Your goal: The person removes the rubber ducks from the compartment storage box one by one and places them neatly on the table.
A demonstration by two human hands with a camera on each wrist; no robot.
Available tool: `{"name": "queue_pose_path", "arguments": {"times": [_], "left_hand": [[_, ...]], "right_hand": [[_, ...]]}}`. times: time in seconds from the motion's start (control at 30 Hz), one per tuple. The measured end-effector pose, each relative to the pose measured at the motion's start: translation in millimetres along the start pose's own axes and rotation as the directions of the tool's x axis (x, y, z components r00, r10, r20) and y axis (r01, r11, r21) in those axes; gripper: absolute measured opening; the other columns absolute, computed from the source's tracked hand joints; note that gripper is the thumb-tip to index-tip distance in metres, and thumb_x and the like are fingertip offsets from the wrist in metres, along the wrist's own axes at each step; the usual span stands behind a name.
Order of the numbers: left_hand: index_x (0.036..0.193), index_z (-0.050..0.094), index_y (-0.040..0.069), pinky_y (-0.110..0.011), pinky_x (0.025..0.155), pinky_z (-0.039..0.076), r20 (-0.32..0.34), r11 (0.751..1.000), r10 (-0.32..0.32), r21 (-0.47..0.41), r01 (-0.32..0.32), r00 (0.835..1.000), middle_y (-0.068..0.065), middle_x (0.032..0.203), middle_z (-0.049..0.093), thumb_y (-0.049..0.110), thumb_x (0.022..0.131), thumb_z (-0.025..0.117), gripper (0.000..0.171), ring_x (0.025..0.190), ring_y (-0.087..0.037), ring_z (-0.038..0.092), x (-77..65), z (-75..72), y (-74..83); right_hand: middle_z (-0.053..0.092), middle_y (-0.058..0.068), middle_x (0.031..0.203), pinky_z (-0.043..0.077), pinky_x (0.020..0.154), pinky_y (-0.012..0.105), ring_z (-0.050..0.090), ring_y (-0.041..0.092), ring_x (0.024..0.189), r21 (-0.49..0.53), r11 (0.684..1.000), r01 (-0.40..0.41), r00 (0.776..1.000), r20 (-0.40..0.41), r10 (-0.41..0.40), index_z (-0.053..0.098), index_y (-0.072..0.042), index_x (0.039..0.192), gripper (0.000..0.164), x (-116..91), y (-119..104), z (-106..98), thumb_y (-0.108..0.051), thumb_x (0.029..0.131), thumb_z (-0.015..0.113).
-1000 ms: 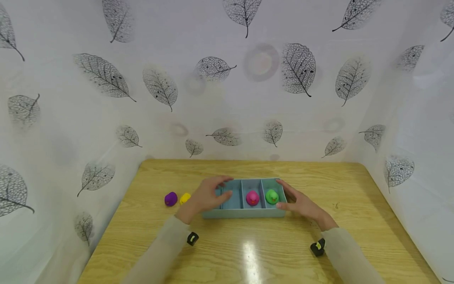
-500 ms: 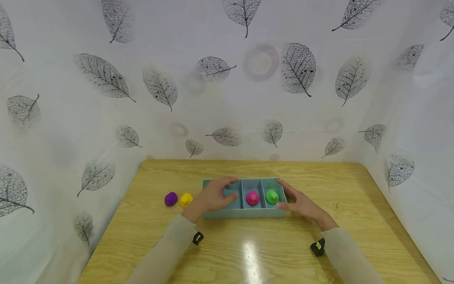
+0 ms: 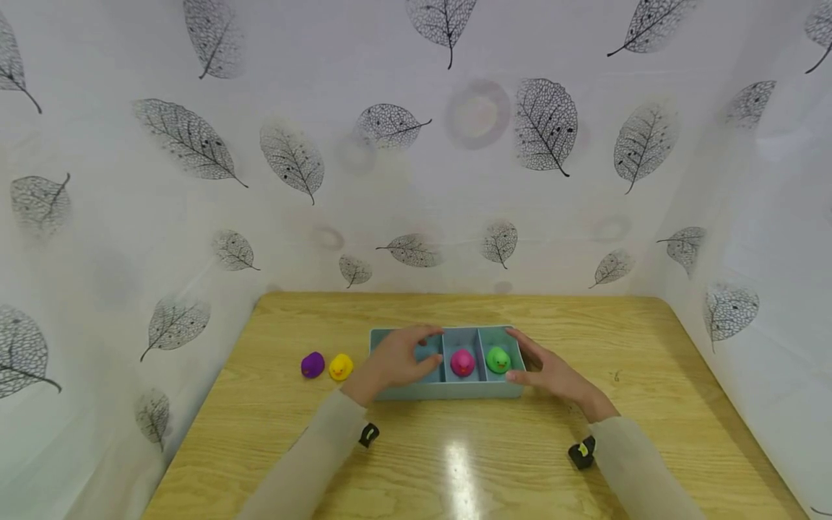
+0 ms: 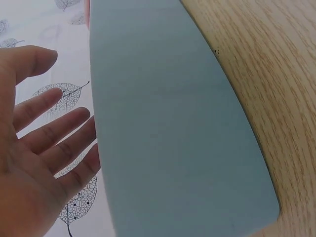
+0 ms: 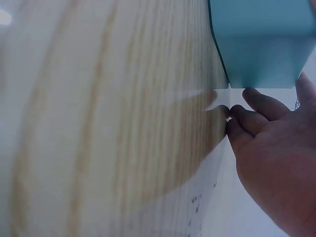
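Note:
A blue-grey divided box sits on the table. A pink toy duck occupies one compartment, and a green toy duck the rightmost one. Over the left compartments is my left hand, fingers loosely bent and nothing in them; it hides part of the box. In the left wrist view the fingers show spread beyond the box's front wall. My right hand holds the box's right end, thumb at the front rim and index finger at the back corner. Its other fingers are low by the end wall.
Left of the box, a yellow toy duck and a purple toy duck stand on the wooden table. A white leaf-patterned sheet surrounds the table at the back and sides.
My left hand has moved right across the box's left compartments, uncovering the yellow duck and the box's left end. The right hand, box and ducks stay in place.

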State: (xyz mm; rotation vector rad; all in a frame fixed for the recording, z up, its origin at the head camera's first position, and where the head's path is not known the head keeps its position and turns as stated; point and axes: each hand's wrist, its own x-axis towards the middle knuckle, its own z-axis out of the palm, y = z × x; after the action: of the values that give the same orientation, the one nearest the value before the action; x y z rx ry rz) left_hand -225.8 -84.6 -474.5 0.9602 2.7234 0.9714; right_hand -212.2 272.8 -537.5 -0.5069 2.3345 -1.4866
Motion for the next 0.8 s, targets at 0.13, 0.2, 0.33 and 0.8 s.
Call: {"name": "queue_pose_path", "arguments": {"times": [0.13,0.2,0.33,0.8], "left_hand": [[0.15,0.058,0.012,-0.046,0.097,0.059,0.006,1.0,0.004,-0.002,-0.004,1.0,-0.006,0.15,0.063,0.03,0.101,0.068,0.053,0.117,-0.029,0.069,3.5,0.8,1.5],[0.15,0.058,0.012,-0.046,0.098,0.059,0.013,1.0,0.003,0.001,-0.003,1.0,-0.006,0.15,0.063,0.029,0.101,0.068,0.052,0.117,-0.028,0.069,5.6,2.1,1.7],[0.15,0.058,0.013,-0.045,0.098,0.059,0.026,1.0,0.001,0.012,-0.001,1.0,-0.006,0.151,0.063,0.029,0.101,0.068,0.053,0.116,-0.027,0.07,9.3,5.2,0.9],[0.153,0.055,0.015,-0.044,0.102,0.058,0.07,0.997,-0.013,0.081,0.008,0.997,-0.006,0.154,0.06,0.034,0.102,0.066,0.056,0.116,-0.026,0.07,16.9,11.3,4.0]], "right_hand": [[0.007,0.015,0.178,0.017,0.127,0.066,0.013,0.047,0.161,-0.011,1.0,-0.009,1.0,0.0,0.009,0.017,-0.033,0.17,0.088,0.2,-0.9,-0.1,-0.027,0.101,0.072],[0.006,0.015,0.178,0.017,0.127,0.066,0.013,0.046,0.161,-0.013,1.0,-0.011,1.0,0.0,0.011,0.017,-0.032,0.17,0.088,0.1,-1.0,0.0,-0.027,0.101,0.071],[0.006,0.013,0.178,0.017,0.127,0.065,0.013,0.046,0.162,-0.007,1.0,-0.014,1.0,0.0,0.014,0.017,-0.033,0.17,0.087,-0.2,-1.1,0.3,-0.027,0.102,0.071],[0.005,0.013,0.179,0.018,0.127,0.065,0.012,0.046,0.162,0.015,1.0,-0.015,1.0,0.005,0.015,0.018,-0.035,0.169,0.087,-0.2,-2.8,1.2,-0.028,0.101,0.072]]}}
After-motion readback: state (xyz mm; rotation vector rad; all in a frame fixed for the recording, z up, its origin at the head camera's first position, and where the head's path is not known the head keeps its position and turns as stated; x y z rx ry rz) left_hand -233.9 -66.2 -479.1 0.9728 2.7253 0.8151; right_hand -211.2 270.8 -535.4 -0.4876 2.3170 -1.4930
